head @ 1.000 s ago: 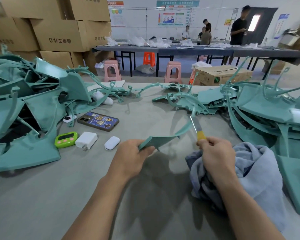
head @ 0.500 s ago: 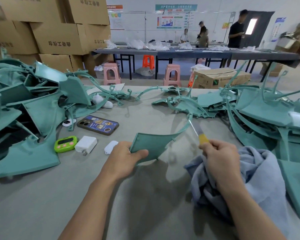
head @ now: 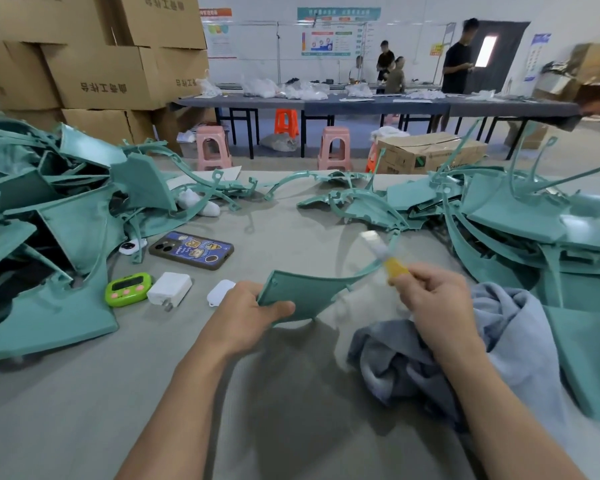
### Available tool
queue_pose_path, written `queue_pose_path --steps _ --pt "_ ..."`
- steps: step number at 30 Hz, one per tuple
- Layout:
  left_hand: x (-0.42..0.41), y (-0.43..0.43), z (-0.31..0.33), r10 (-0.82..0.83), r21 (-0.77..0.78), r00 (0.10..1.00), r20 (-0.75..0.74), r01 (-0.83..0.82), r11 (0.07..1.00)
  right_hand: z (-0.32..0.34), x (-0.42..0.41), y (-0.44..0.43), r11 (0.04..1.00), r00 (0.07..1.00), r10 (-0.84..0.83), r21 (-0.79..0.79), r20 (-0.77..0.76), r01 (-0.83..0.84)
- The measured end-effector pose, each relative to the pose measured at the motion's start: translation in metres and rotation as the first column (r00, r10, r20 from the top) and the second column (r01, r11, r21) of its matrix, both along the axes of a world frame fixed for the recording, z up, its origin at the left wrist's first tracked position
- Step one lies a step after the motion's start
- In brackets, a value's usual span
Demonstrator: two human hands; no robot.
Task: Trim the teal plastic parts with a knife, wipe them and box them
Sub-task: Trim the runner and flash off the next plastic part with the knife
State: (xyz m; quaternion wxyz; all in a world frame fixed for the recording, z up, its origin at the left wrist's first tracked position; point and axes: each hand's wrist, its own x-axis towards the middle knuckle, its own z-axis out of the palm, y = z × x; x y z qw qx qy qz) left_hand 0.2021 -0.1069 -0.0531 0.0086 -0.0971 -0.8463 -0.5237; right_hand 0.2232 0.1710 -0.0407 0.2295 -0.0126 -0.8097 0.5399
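part in hand: plain teal
heaped parts: the same teal
knife: yellow handle, pale blurred blade
cloth: faded blue-grey
worktop: plain grey-beige
phone: dark blue case with cartoon pictures
timer: lime green, pink buttons
charger: white
stool: pink
boxes: brown, dark print

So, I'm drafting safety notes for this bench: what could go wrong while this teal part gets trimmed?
The left hand grips the teal part at one end only; its thin arm may flex under the knife, and the blade could slip toward that thumb. The right hand works over the loose cloth, which might snag the blade.
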Motion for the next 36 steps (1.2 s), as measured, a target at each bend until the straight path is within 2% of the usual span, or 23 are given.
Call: queue_pose_path --steps 2,3,4,6,7,9,11,14,16,18,20,22,24,25,26,28,30,31,33,36 --pt "-0.001 -0.001 0.001 -0.012 0.020 1.000 0.028 0.012 1.000 0.002 0.007 -0.009 0.968 0.968 0.249 0.006 0.006 -0.249" --pt "-0.003 -0.002 0.002 -0.018 0.037 0.999 0.042 0.016 0.999 0.001 0.006 -0.009 0.959 0.959 0.281 0.010 0.041 -0.282" --pt "-0.006 -0.003 0.002 -0.028 0.051 0.998 0.057 0.025 0.998 0.000 0.001 -0.005 0.974 0.970 0.227 0.009 0.086 -0.228" --pt "-0.011 -0.003 0.002 -0.052 0.088 0.995 0.085 0.044 0.995 -0.003 -0.009 0.010 0.997 0.982 -0.062 0.058 0.180 0.052" --pt "-0.013 -0.003 0.000 -0.061 0.113 0.994 0.091 0.050 0.992 -0.004 -0.012 0.019 0.976 0.956 -0.208 0.105 0.208 0.190" --pt "-0.017 -0.006 -0.002 -0.082 0.151 0.992 0.096 0.067 0.986 -0.006 -0.015 0.029 0.952 0.932 -0.306 0.080 0.191 0.296" --pt "-0.018 -0.008 -0.004 -0.105 0.169 0.990 0.094 0.088 0.982 -0.006 -0.014 0.026 0.967 0.966 -0.230 -0.080 0.118 0.240" --pt "-0.022 -0.009 -0.005 -0.115 0.191 0.988 0.105 0.094 0.977 -0.002 -0.006 0.015 0.957 1.000 -0.015 -0.289 0.001 0.014" --pt "-0.024 -0.009 -0.006 -0.115 0.211 0.988 0.107 0.091 0.973 0.003 -0.001 0.010 0.937 0.982 0.188 -0.294 -0.027 -0.188" --pt "-0.025 -0.009 -0.007 -0.121 0.230 0.987 0.110 0.093 0.969 0.002 -0.002 0.009 0.938 0.953 0.294 -0.214 0.068 -0.274" --pt "-0.024 -0.007 -0.007 -0.117 0.245 0.987 0.107 0.088 0.966 -0.005 -0.009 0.014 0.976 0.961 0.166 -0.175 0.223 -0.128" --pt "-0.022 -0.004 -0.006 -0.116 0.263 0.988 0.107 0.084 0.961 -0.007 -0.015 0.023 0.979 0.949 -0.078 -0.154 0.307 0.130" --pt "-0.020 -0.004 -0.005 -0.117 0.271 0.987 0.110 0.084 0.959 -0.008 -0.018 0.030 0.948 0.926 -0.260 -0.112 0.274 0.299" --pt "-0.020 -0.004 -0.005 -0.117 0.273 0.987 0.110 0.083 0.959 -0.008 -0.018 0.030 0.943 0.933 -0.274 -0.123 0.233 0.308" --pt "-0.020 -0.005 -0.005 -0.115 0.271 0.987 0.109 0.082 0.959 -0.007 -0.017 0.028 0.952 0.955 -0.228 -0.161 0.192 0.260" --pt "-0.020 -0.006 -0.007 -0.110 0.267 0.988 0.105 0.079 0.960 -0.003 -0.011 0.019 0.966 0.993 -0.007 -0.255 0.121 0.038" --pt "-0.020 -0.006 -0.007 -0.108 0.275 0.989 0.105 0.076 0.959 0.001 -0.005 0.010 0.945 0.965 0.226 -0.269 0.130 -0.185" --pt "-0.019 -0.006 -0.007 -0.110 0.278 0.988 0.106 0.077 0.958 0.001 -0.005 0.008 0.939 0.945 0.277 -0.257 0.174 -0.228" --pt "-0.019 -0.005 -0.007 -0.106 0.280 0.988 0.109 0.072 0.957 -0.001 -0.009 0.012 0.958 0.945 0.175 -0.269 0.276 -0.099" --pt "-0.018 -0.005 -0.008 -0.105 0.289 0.988 0.112 0.069 0.955 -0.007 -0.018 0.027 0.930 0.929 -0.179 -0.252 0.325 0.267"
